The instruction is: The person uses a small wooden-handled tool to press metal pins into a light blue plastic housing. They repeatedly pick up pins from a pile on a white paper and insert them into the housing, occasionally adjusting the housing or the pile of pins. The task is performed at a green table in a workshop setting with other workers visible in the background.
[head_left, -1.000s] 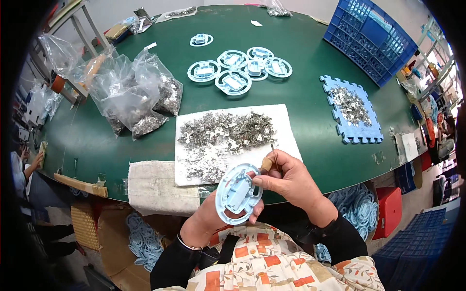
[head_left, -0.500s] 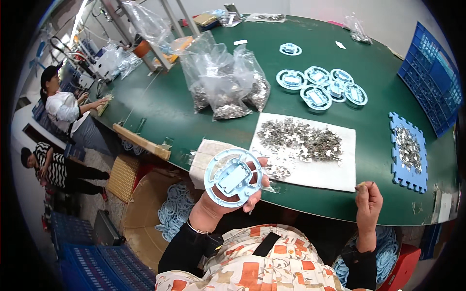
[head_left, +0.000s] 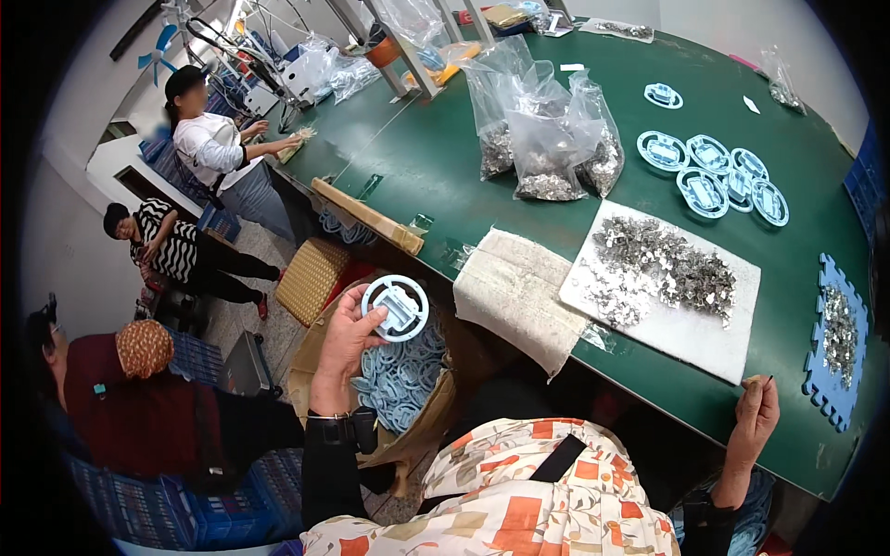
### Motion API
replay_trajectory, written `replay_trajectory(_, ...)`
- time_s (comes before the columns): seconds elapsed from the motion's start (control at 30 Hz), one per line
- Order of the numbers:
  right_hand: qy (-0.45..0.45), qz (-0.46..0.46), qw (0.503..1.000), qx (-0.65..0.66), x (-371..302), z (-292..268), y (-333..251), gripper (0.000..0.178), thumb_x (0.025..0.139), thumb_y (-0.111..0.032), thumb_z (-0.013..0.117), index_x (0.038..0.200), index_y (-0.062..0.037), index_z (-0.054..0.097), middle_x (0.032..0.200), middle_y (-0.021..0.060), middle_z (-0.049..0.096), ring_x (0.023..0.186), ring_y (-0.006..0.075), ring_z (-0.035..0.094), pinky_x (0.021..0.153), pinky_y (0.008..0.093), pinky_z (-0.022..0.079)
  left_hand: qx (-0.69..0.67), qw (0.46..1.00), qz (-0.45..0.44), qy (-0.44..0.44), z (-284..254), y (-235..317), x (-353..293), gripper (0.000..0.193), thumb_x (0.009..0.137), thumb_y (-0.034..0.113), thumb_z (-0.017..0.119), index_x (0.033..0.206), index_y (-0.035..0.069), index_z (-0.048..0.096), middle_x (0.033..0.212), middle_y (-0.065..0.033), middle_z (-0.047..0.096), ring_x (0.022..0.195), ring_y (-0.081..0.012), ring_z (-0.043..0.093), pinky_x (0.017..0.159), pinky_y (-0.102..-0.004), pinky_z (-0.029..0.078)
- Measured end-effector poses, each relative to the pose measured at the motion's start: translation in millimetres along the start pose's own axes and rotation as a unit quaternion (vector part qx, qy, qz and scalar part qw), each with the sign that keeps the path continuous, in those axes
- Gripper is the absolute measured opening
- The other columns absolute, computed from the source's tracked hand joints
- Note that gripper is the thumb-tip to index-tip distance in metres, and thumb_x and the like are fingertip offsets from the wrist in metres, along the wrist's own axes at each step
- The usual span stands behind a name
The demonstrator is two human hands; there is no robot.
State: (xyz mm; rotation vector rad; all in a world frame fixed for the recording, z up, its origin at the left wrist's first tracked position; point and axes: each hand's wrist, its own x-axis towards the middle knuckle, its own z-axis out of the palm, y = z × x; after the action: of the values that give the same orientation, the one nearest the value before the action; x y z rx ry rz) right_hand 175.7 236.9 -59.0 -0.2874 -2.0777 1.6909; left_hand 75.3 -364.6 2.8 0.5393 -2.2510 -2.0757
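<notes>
At the near left edge of the green table (head_left: 445, 157), the left hand (head_left: 345, 347) grips a round pale-blue plastic ring part (head_left: 395, 309) above an open cardboard box (head_left: 408, 389) of like parts — the right hand (head_left: 756, 417) pinches a thin dark pin (head_left: 769, 378) at the table's near right edge.

Smooth pale-blue plastic disc (head_left: 396, 309); matt green tabletop (head_left: 445, 157); seemingly metal bits (head_left: 663, 264).

pale blue round part (head_left: 396, 309), dark green table (head_left: 436, 167), white sheet (head_left: 705, 324), blue foam mat (head_left: 820, 371)
</notes>
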Motion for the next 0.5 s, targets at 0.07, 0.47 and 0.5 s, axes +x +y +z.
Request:
replay_trajectory(0.07, 0.007, -0.001, 1.0, -0.001, -1.1, 1.0, -2.3, 0.023, 0.11, -0.02, 0.053, 0.094, -0.0043, 0.059, 0.075, -0.0079, 0.041, 0.063, 0.0, 0.029, 0.054, 0.0207, 0.021, 0.0, 1.0, -0.002, 0.017, -9.0, -7.2, 2.2, 0.052, 0.093, 0.015, 0.076, 0.136, 0.008, 0.048, 0.116, -0.0058, 0.07, 0.092, -0.0131, 0.072, 0.064, -0.0273, 0.064)
replay_trajectory(0.47, 0.0, -0.029, 0.995, -0.096, 8.6, 12.7, -39.6, 0.014, 0.099, -0.008, 0.065, 0.091, 0.0027, 0.068, 0.074, 0.0057, 0.065, 0.064, 0.0105, 0.057, 0.06, 0.0261, 0.047, 0.338, 0.885, 0.32, -0.014, 164.8, 80.9, 32.7, 0.029, 0.093, 0.008, 0.07, 0.12, -0.003, 0.067, 0.111, -0.0167, 0.072, 0.103, -0.0249, 0.07, 0.088, -0.0349, 0.055)
replay_trajectory(0.5, 0.014, -0.039, 0.994, -0.099, 8.9, 11.2, -37.3, 0.014, 0.099, -0.008, 0.065, 0.091, 0.0026, 0.068, 0.074, 0.006, 0.064, 0.063, 0.0109, 0.057, 0.059, 0.0263, 0.046, 0.323, 0.869, 0.365, -0.084, 217.5, 105.7, 26.4, 0.027, 0.091, 0.008, 0.07, 0.116, -0.002, 0.069, 0.108, -0.0162, 0.072, 0.1, -0.0272, 0.071, 0.087, -0.0359, 0.055)
